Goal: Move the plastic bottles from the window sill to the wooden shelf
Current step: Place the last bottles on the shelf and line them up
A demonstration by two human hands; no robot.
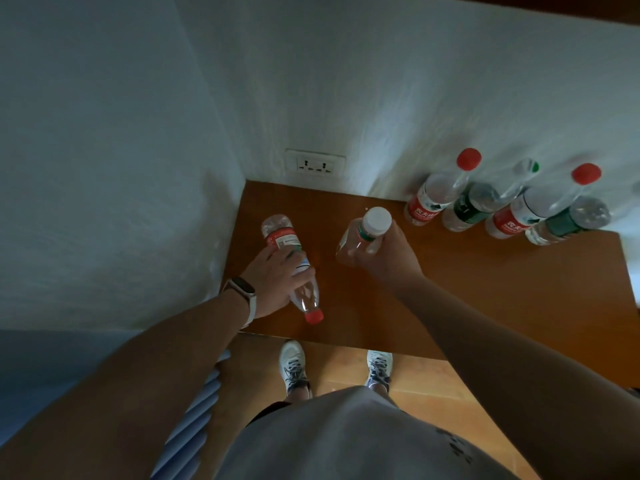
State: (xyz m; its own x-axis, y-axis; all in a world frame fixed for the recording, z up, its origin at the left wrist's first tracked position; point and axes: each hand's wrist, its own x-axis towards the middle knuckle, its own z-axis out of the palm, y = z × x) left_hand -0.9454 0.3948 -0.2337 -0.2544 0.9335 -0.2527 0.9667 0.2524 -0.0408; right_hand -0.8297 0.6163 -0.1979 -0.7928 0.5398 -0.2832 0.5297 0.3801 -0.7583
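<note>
Showing the left hand [277, 282], fingers curled round a red-capped bottle [283, 239] lying on the wooden shelf [485, 289]; at its 3 o'clock the right hand [388, 261] clamps a white-capped bottle [367, 230].

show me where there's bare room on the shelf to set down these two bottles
Widest bare patch: the front right of the wooden shelf, between the right hand, the row of four bottles and the front edge. A smaller one lies at the back, below the wall socket. The back right by the wall is crowded.
</note>
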